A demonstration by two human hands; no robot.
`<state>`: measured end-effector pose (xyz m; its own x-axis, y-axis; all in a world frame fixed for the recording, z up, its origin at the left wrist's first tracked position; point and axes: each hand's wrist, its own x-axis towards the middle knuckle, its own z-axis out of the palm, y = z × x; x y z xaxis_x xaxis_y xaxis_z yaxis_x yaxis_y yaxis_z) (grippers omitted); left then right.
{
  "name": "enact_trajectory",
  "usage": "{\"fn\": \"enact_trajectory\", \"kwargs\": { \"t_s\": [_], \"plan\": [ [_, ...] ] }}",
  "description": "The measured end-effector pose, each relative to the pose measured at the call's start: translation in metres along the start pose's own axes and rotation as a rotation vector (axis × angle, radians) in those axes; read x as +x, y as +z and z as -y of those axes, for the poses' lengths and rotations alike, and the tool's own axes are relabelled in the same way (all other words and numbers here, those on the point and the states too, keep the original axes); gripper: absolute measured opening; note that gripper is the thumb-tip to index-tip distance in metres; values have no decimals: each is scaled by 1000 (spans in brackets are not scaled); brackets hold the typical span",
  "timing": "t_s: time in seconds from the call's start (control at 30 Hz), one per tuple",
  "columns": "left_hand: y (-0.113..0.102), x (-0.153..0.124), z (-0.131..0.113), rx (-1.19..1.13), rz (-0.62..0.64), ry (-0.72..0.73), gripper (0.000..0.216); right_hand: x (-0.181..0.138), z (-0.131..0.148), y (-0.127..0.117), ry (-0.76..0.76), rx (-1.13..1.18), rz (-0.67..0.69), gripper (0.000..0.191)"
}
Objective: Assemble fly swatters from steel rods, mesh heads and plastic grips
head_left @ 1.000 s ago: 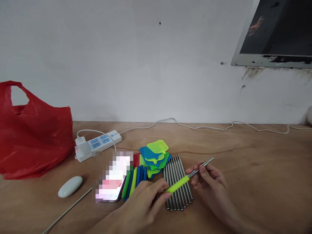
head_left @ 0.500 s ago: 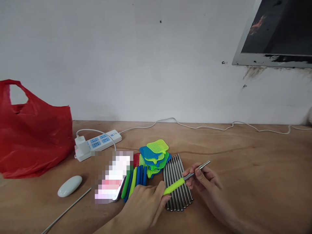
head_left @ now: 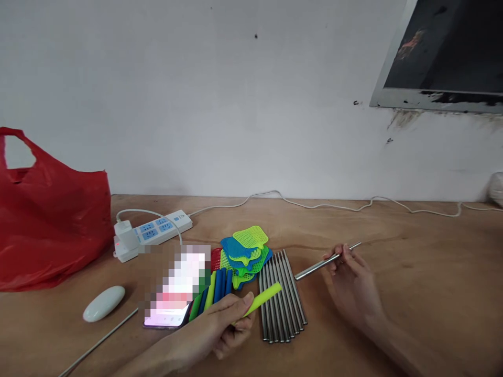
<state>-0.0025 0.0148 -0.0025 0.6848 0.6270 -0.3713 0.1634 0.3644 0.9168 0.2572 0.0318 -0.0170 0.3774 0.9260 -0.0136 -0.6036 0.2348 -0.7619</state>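
Note:
My left hand (head_left: 222, 327) is closed on a lime green handle sleeve (head_left: 262, 298), held low over the table just left of a row of several metal rods (head_left: 281, 296). Over on the right, my right hand (head_left: 353, 280) pinches a thin metal rod (head_left: 320, 263) that points up and to the right; it is apart from the sleeve. Behind my left hand lie several coloured handle sleeves (head_left: 218, 287) and a pile of green, blue and red mesh swatter heads (head_left: 243, 250).
A phone (head_left: 173, 298) lies left of the sleeves. A white oval object (head_left: 104, 303), a loose metal rod (head_left: 98, 343), a white power strip (head_left: 151, 230) with charger and a red plastic bag (head_left: 47, 220) are on the left. A white cable (head_left: 334, 204) runs along the wall.
The metal rod has come out of the green sleeve: my right hand drew the rod away to the right while my left hand kept the sleeve.

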Motion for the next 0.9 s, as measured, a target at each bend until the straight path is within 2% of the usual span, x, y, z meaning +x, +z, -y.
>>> {"fn": "enact_trajectory", "kwargs": {
  "t_s": [0.07, 0.2, 0.3, 0.4, 0.47, 0.6, 0.73, 0.9],
  "plan": [
    [2, 2, -2, 0, -15, 96, 54, 3, -1, -1, 11, -32, -12, 37],
    [8, 5, -2, 5, -1, 243, 45, -12, -13, 5, 64, -157, 59, 37],
    [4, 5, -2, 177, -196, 376, 35, -19, -17, 8, 86, -187, 73, 39],
    [-6, 7, -3, 540, -446, 488, 39, -16, -15, 7, 74, -190, 53, 40],
    [-11, 8, -4, 714, -547, 537, 38, -13, -13, 7, 65, -192, 51, 40],
    [-16, 9, 0, 789, -635, 527, 24, -12, -14, 7, 78, -208, 50, 40],
    [-18, 9, 3, 813, -682, 554, 42, -13, -16, 8, 82, -227, 49, 38],
    [-21, 8, 3, 973, -730, 536, 27, -12, -17, 7, 91, -249, 60, 38]
  ]
}}
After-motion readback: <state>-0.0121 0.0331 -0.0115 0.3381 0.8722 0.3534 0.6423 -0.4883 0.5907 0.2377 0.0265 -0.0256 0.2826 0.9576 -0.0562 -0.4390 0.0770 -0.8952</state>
